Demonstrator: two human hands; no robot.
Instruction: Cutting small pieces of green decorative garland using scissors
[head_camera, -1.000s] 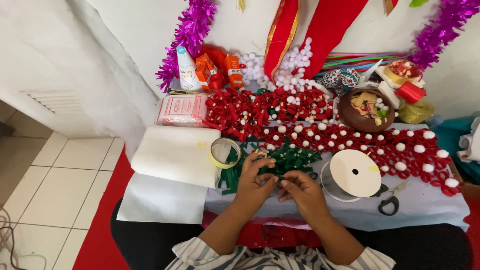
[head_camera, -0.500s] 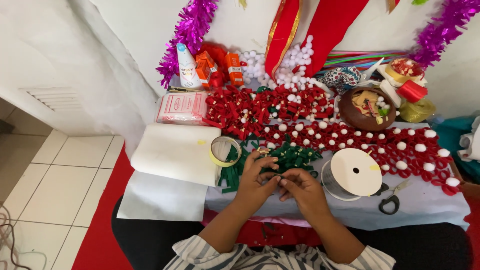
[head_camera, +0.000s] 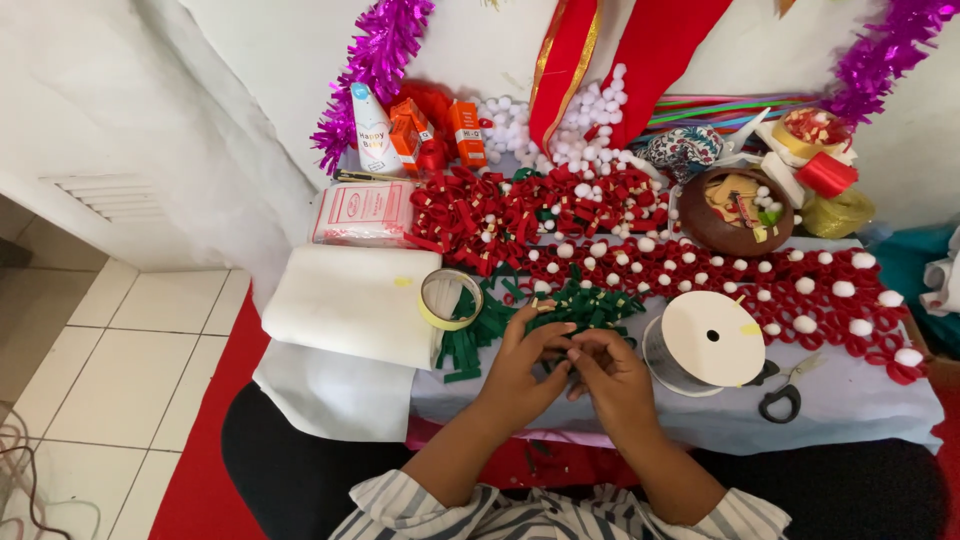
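Craft table seen from above, both hands meeting at the lower centre of the frame.

The left hand (head_camera: 525, 365) and right hand (head_camera: 612, 375) touch at the fingertips over the pile of green felt strips (head_camera: 575, 305), low in the middle. Left of the pile lies the yellow tape ring (head_camera: 449, 298), and further left the white foam sheet roll (head_camera: 355, 303). Right of the hands stands the white ribbon spool (head_camera: 712, 340), with the black-handled scissors (head_camera: 782, 392) just beyond it. Above the pile spread the red felt loops with white pompoms (head_camera: 700, 270); the brown round bowl (head_camera: 742, 210) sits at upper right.
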